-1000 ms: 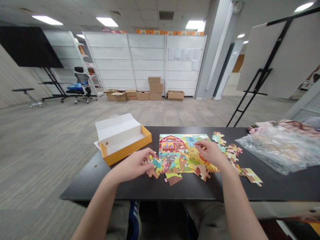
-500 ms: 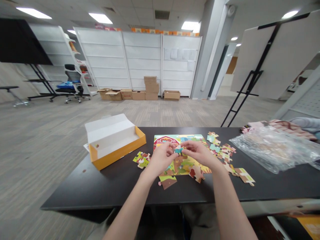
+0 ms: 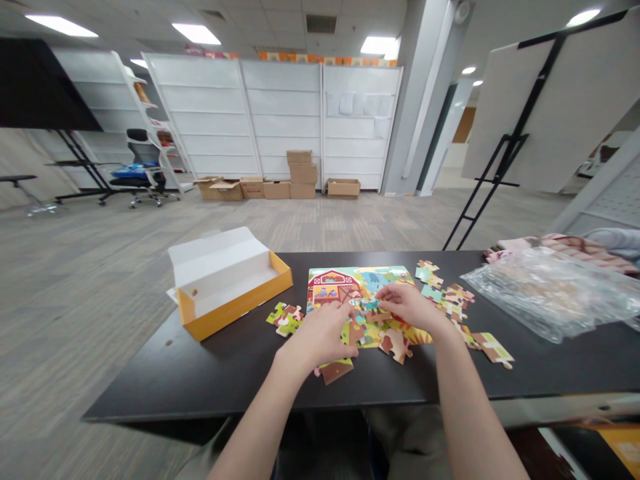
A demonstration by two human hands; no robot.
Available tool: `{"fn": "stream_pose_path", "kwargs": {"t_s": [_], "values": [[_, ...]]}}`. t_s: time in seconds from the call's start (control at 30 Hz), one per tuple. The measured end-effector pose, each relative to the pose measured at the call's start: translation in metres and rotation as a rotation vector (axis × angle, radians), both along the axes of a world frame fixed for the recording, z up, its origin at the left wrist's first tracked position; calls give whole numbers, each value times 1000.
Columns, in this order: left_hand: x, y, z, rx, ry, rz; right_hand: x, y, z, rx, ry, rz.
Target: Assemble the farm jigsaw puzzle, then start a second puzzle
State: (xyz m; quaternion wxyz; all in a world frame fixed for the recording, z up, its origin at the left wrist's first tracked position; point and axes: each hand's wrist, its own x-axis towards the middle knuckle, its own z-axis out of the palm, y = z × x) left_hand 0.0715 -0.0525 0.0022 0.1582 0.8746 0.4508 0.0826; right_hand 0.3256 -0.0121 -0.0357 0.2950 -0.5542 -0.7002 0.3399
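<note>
Both hands rest on the farm jigsaw puzzle (image 3: 360, 300), a half-built picture with a red barn that lies flat near the middle of the black table (image 3: 215, 373). The left hand (image 3: 320, 337) lies palm down over the puzzle's near left corner, fingers spread loosely and pressing on the pieces there; it grips nothing that can be seen. The right hand (image 3: 407, 305) sits on the puzzle's right half, thumb and forefinger pinched on a small blue-green piece (image 3: 369, 305) held down against the puzzle surface just below the barn.

A brown and green loose piece (image 3: 336, 370) lies at the puzzle's near edge, partly under the left hand. Left of the puzzle, well clear of it, a small joined cluster of green pieces (image 3: 284, 319) sits on the table. Farther left of the puzzle stands the open yellow box (image 3: 235, 303) with its white lid flap raised (the inside looks bare). Right of the puzzle a scatter of loose pieces (image 3: 450, 300) runs down toward the near edge, and beyond those lies a crumpled clear plastic bag (image 3: 545, 293).
</note>
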Motion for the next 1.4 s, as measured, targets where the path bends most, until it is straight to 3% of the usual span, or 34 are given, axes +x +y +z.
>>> {"fn": "stream_pose_path", "kwargs": {"t_s": [0.07,0.2,0.33,0.43,0.57,0.67,0.8,0.93,1.4], "values": [[-10,3,5,10,-38,6,-1,-1,2,-2,-46,-5],[-34,10,14,69,-66,134,-10,-5,7,8,-119,9],[-50,14,14,78,70,273,-23,-6,10,18,-172,-1],[-53,14,12,57,178,307,-28,-7,9,67,-216,-18],[-46,11,13,104,217,301,-31,-6,5,108,-279,-23],[-31,9,11,183,171,219,-32,-5,3,130,-346,-24],[-5,5,-1,224,98,55,-34,-5,5,143,-393,-6],[12,5,-12,257,90,-16,-36,-7,7,144,-413,14],[17,16,-17,209,54,-33,-37,-12,8,207,-389,93]]}}
